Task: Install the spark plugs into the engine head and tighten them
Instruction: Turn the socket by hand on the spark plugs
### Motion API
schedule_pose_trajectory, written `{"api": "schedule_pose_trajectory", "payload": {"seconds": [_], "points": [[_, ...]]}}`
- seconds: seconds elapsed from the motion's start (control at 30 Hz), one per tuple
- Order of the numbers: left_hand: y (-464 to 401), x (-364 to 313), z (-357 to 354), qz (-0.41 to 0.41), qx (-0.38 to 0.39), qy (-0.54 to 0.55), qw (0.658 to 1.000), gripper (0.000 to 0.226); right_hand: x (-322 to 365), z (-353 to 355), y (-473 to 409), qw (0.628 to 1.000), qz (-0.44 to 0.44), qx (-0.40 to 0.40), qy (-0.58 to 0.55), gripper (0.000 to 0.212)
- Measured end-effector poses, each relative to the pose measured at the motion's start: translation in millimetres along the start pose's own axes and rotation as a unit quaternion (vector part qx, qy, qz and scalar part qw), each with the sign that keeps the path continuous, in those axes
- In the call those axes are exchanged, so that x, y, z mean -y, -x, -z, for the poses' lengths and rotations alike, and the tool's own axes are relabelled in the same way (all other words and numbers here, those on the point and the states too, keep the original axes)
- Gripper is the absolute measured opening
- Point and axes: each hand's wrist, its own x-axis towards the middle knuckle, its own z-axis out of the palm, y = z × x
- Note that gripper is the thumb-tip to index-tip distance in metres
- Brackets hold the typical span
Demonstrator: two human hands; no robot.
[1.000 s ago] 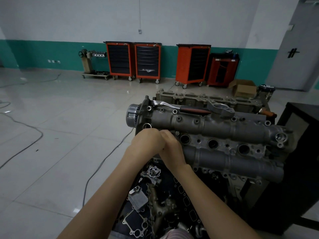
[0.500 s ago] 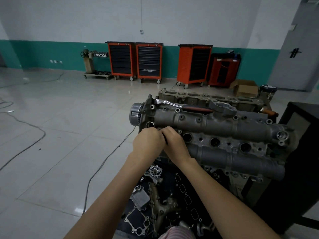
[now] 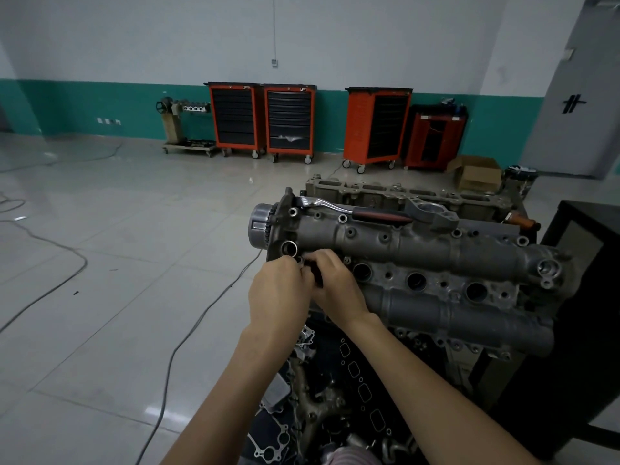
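One engine head (image 3: 419, 263) lies across a dark stand, and three spark plug wells (image 3: 416, 280) stand open in a row along its middle, to the right of the hands. Two hands meet at the head's left end, where a fourth well would sit under them. The left hand (image 3: 278, 293) and right hand (image 3: 339, 286) curl their fingers together around a small dark part (image 3: 315, 273), pinched between them just above the head's surface; whether it is a spark plug cannot be told. One ratchet wrench (image 3: 355, 211) with a red and black grip rests on the head's far edge. Four orange tool cabinets (image 3: 235, 117) line the far wall, and one cardboard box (image 3: 476, 172) sits beside them. No readable writing shows on any of these
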Motion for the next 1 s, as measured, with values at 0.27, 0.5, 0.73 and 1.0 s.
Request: {"api": "schedule_pose_trajectory", "payload": {"seconds": [0.27, 0.5, 0.73, 1.0], "points": [[-1.6, 3.3, -4.6, -0.062, -0.007, -0.011, 0.998, 0.01, 0.7, 2.2, 0.7, 0.999, 0.027, 0.021, 0.008, 0.027], [0.3, -10.8, -12.2, -0.086, 0.019, -0.138, 0.987, 0.019, 2.0, -0.2, 1.0, 0.999, -0.029, 0.018, -0.01, 0.011], [-2.3, 9.6, -11.0, -0.152, 0.025, 0.009, 0.988, 0.019, 2.5, -3.2, -1.0, 0.998, -0.065, -0.001, 0.023, 0.007], [4.4, 18.1, -29.3, -0.035, -0.076, 0.164, 0.983, 0.034, -1.8, -1.9, -0.5, 0.997, -0.073, -0.003, -0.012, 0.016]]}}
